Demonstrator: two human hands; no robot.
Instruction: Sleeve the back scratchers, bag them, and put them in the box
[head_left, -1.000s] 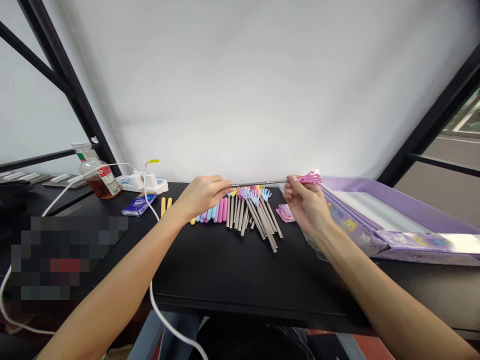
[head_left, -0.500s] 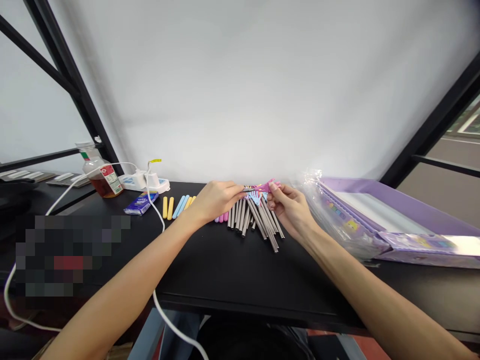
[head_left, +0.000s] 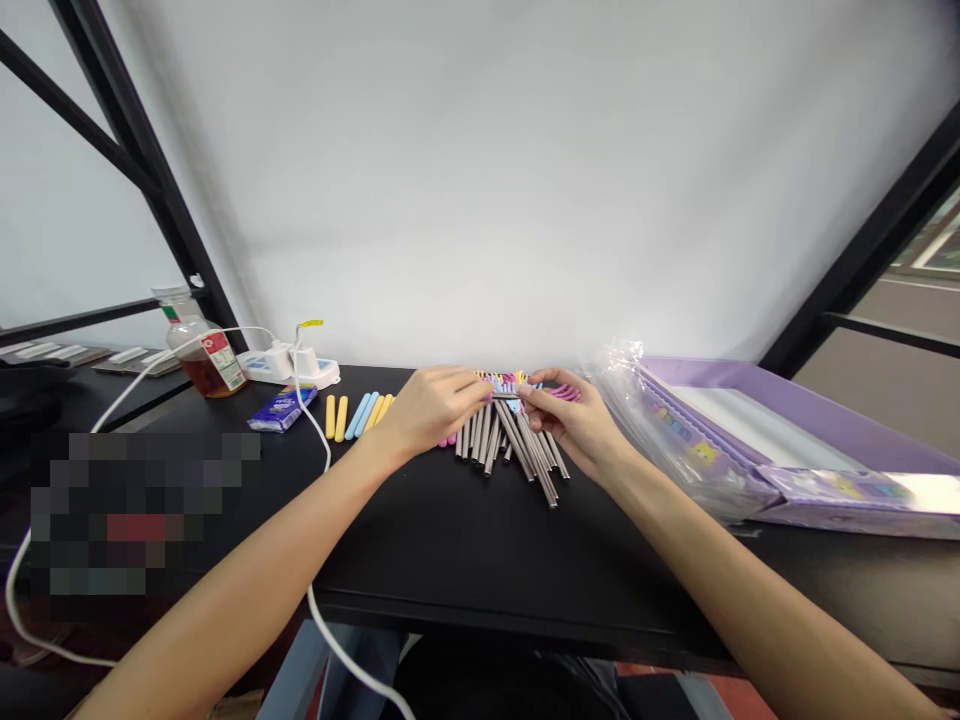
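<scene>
A back scratcher (head_left: 505,396) with a slim metal stem and a pink clawed head is stretched between my hands. My left hand (head_left: 442,408) pinches its left end, where a bit of pink shows. With thumb and fingers, my right hand (head_left: 566,412) grips the stem close to the head, and the curved pink prongs stick out past the fingers. Under and between both hands lies a fanned pile of more metal stems (head_left: 517,440), with blue, pink and yellow clawed heads toward the wall. My left hand partly covers a row of yellow handles (head_left: 341,418) and blue handles (head_left: 361,415).
Clear plastic wrap (head_left: 660,430) and a purple tray-like box (head_left: 739,375) lie at the right. On the left are a blue packet (head_left: 281,408), a power strip (head_left: 322,373), a bottle of brown liquid (head_left: 199,350) and a white cable (head_left: 322,440) crossing the black desk.
My right hand has shifted its grip from the pink head to the stem, and the prongs now point right, beyond the fingers. My left hand stays nearly in place.
</scene>
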